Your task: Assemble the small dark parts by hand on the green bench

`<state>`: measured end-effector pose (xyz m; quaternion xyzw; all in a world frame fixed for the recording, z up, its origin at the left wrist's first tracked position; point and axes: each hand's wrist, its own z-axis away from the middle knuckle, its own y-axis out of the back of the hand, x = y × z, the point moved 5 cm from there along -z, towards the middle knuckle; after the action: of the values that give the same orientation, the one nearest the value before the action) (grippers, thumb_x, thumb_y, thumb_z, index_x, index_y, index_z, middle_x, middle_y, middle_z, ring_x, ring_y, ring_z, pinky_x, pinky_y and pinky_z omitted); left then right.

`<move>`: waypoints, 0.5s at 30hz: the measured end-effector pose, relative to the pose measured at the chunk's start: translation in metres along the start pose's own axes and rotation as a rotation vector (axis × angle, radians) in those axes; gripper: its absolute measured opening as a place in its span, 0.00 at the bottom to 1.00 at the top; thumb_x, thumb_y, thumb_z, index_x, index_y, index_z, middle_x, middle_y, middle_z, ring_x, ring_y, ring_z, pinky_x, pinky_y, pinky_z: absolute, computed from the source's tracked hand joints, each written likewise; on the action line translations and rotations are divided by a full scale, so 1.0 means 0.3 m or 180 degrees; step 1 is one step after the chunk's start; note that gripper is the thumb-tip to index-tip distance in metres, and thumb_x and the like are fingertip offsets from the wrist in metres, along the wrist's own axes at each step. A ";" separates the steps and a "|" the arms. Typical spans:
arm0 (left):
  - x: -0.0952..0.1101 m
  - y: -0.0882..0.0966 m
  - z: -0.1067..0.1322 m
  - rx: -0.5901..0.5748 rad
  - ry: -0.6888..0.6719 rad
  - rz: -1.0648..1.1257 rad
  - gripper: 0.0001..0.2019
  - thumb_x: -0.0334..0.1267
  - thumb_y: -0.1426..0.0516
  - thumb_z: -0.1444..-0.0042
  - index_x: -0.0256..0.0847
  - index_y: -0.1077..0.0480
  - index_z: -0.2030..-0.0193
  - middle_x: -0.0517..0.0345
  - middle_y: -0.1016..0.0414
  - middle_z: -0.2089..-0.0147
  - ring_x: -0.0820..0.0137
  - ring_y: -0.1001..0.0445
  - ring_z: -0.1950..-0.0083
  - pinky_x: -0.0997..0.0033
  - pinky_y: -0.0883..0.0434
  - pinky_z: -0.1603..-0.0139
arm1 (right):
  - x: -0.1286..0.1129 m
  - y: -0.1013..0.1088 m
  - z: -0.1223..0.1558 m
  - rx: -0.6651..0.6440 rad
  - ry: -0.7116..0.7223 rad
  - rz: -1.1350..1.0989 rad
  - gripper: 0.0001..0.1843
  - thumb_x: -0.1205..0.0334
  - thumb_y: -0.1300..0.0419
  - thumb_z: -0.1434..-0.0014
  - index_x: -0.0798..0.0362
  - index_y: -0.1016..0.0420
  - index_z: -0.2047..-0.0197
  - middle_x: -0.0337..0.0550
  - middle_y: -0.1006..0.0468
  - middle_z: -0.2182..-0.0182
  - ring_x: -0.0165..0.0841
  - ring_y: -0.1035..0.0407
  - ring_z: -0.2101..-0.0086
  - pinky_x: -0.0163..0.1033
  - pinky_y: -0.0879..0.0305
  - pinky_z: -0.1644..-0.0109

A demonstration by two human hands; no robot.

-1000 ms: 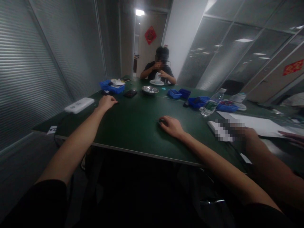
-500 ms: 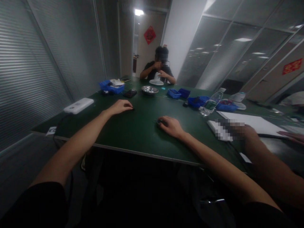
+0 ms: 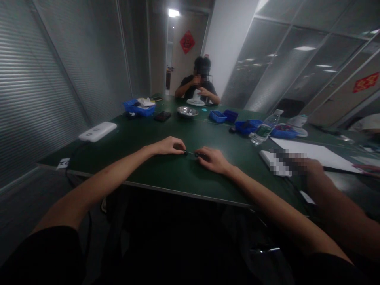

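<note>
Green tabletop [image 3: 148, 158], frame centre: left hand [image 3: 169, 145] pinches one small dark piece [image 3: 185, 152], right hand [image 3: 214, 160] pinches a second dark piece [image 3: 197, 154]; the hands are near, not touching. Farther back: five blue trays [image 3: 217, 116], one metal bowl [image 3: 187, 112], one water bottle [image 3: 264, 128].

Both bare arms reach out over the near edge of the worktop [image 3: 154, 174], forearms angling in toward each other. Left hand [image 3: 168, 146] and right hand [image 3: 213, 159] sit knuckles-up, fingers curled in, pinched fingertips almost meeting in the middle.
</note>
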<state>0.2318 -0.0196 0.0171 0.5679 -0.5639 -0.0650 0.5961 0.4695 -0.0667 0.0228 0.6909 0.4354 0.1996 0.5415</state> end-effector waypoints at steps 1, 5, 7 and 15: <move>-0.003 -0.001 0.001 -0.0029 0.0028 0.0017 0.15 0.47 0.36 0.37 0.41 0.19 0.49 0.52 0.20 0.52 0.65 0.23 0.53 0.66 0.29 0.52 | 0.000 0.000 0.000 -0.0015 -0.0004 0.0004 0.19 0.55 0.45 0.28 0.50 0.26 0.38 0.47 0.20 0.51 0.36 0.26 0.60 0.40 0.32 0.56; -0.003 0.001 0.002 -0.0027 0.0015 -0.0004 0.15 0.46 0.35 0.37 0.41 0.19 0.49 0.51 0.21 0.51 0.64 0.24 0.52 0.66 0.30 0.51 | 0.002 -0.005 -0.001 -0.0086 -0.0049 0.0027 0.20 0.55 0.45 0.28 0.50 0.26 0.38 0.48 0.20 0.50 0.36 0.26 0.60 0.40 0.32 0.55; -0.002 0.000 0.001 -0.0023 0.0003 -0.0027 0.14 0.46 0.36 0.37 0.41 0.19 0.49 0.50 0.21 0.52 0.64 0.24 0.52 0.65 0.30 0.50 | 0.004 -0.008 0.000 -0.0104 -0.0078 0.0046 0.20 0.55 0.45 0.28 0.50 0.26 0.38 0.47 0.20 0.50 0.35 0.26 0.60 0.40 0.32 0.56; -0.001 -0.015 -0.003 0.0008 -0.0079 -0.0081 0.14 0.47 0.36 0.36 0.41 0.19 0.49 0.50 0.21 0.52 0.63 0.24 0.52 0.64 0.30 0.50 | 0.003 -0.006 0.000 -0.0077 -0.0069 0.0070 0.20 0.54 0.46 0.28 0.51 0.26 0.38 0.47 0.20 0.51 0.34 0.27 0.62 0.39 0.33 0.56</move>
<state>0.2351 -0.0205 0.0138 0.5749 -0.5640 -0.0788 0.5875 0.4694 -0.0657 0.0210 0.6912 0.4195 0.2033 0.5523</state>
